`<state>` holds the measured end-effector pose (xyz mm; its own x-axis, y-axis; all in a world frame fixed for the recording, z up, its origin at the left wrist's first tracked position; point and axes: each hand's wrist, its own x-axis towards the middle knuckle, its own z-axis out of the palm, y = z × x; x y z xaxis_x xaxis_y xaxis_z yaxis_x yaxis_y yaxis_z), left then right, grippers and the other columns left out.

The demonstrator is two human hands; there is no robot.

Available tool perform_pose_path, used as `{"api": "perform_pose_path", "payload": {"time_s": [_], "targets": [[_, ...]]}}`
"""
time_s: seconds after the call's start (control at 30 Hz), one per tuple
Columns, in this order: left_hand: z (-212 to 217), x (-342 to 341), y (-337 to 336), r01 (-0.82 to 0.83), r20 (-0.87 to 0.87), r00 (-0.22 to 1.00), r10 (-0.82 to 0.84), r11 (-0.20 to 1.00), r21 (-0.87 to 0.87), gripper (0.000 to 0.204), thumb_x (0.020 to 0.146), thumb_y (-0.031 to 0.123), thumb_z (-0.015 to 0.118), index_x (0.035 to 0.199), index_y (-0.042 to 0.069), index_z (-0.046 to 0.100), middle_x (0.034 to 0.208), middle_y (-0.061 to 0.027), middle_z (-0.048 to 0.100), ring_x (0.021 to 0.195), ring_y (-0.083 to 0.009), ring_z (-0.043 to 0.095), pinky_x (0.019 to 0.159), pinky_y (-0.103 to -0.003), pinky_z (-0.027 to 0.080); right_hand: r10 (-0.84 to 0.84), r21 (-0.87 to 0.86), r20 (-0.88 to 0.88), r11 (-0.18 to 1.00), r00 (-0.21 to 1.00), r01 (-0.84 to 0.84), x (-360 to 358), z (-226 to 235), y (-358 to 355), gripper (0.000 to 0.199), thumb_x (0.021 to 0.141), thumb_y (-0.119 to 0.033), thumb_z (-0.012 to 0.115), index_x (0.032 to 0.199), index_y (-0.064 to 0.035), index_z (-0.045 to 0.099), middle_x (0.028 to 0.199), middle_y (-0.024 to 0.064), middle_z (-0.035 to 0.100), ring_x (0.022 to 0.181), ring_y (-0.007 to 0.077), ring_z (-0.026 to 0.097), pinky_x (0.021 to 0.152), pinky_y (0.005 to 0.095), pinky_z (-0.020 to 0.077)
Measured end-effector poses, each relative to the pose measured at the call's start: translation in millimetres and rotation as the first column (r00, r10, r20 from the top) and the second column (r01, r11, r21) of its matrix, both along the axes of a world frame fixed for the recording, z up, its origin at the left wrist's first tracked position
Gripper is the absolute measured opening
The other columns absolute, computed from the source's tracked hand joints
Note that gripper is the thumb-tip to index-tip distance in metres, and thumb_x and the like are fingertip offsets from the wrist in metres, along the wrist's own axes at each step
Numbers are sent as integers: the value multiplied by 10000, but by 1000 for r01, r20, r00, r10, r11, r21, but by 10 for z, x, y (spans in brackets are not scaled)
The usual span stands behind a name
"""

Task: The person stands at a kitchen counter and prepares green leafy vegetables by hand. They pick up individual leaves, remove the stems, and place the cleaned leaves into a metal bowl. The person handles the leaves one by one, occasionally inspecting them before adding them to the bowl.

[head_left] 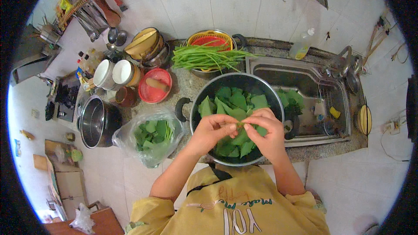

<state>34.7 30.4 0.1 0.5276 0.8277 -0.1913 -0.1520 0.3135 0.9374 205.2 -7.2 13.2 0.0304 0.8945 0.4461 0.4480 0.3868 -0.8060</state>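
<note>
Here, over a round dark pot (pixel 274 100) of flat green leaves (pixel 235 102), the left hand (pixel 212 129) and right hand (pixel 266 130) meet, fingertips pinched shut on one thin stem (pixel 239 124).

My left hand (pixel 212 131) and right hand (pixel 264 131) are meeting over the pot (pixel 237 119), pinching a leaf (pixel 240 137) between them. A bag of leaves (pixel 150 137) is sitting left of my grip, long beans (pixel 204 56) behind it, and the sink (pixel 305 91) is lying to the right.
</note>
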Motion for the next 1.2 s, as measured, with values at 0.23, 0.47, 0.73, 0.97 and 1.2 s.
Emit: {"api": "perform_pose_path", "payload": {"time_s": [0.23, 0.47, 0.73, 0.97, 1.2], "targets": [[132, 151, -58, 73, -372, 915, 157, 842, 534, 124, 735, 4, 593, 857, -7, 605, 831, -84, 631, 781, -167, 605, 713, -271, 463, -44, -245, -417, 967, 908, -66, 157, -22, -40, 115, 694, -50, 643, 808, -37, 647, 765, 80, 582, 752, 193, 560, 695, 271, 435], [122, 97, -76, -46, -290, 897, 335, 722, 691, 156, 655, -56, 616, 798, 4, 593, 854, -97, 607, 786, -175, 573, 726, -265, 437, -496, 7, 71, 868, 866, 496, 850, -68, -32, 195, 664, -98, 673, 856, -125, 660, 815, 64, 594, 826, 214, 547, 745, 309, 435], [50, 268, -150, -12, -228, 970, 87, 950, 313, 140, 705, -47, 627, 826, -1, 576, 808, -53, 595, 739, -114, 556, 670, -232, 439, -766, 155, 245, 637, 595, 755, 1496, -409, -171, 216, 752, -179, 615, 952, -97, 627, 902, 82, 610, 854, 248, 553, 814, 327, 415], [204, 487, -93, 51, -259, 966, 18, 965, 258, 143, 734, -40, 607, 861, 7, 564, 866, -58, 603, 803, -123, 570, 728, -248, 454, -203, -383, -223, 918, 953, 106, 911, -291, -103, 245, 757, -165, 614, 967, -39, 609, 1017, 122, 585, 949, 247, 544, 862, 333, 401], [114, 419, -103, -191, -98, 970, 223, 947, 257, 145, 761, -19, 583, 896, 6, 537, 837, -71, 603, 759, -130, 586, 696, -245, 469, 155, -326, -78, 929, 985, -172, 450, -148, -80, 203, 742, -140, 619, 911, -28, 618, 893, 118, 600, 861, 266, 562, 784, 326, 429]]}}
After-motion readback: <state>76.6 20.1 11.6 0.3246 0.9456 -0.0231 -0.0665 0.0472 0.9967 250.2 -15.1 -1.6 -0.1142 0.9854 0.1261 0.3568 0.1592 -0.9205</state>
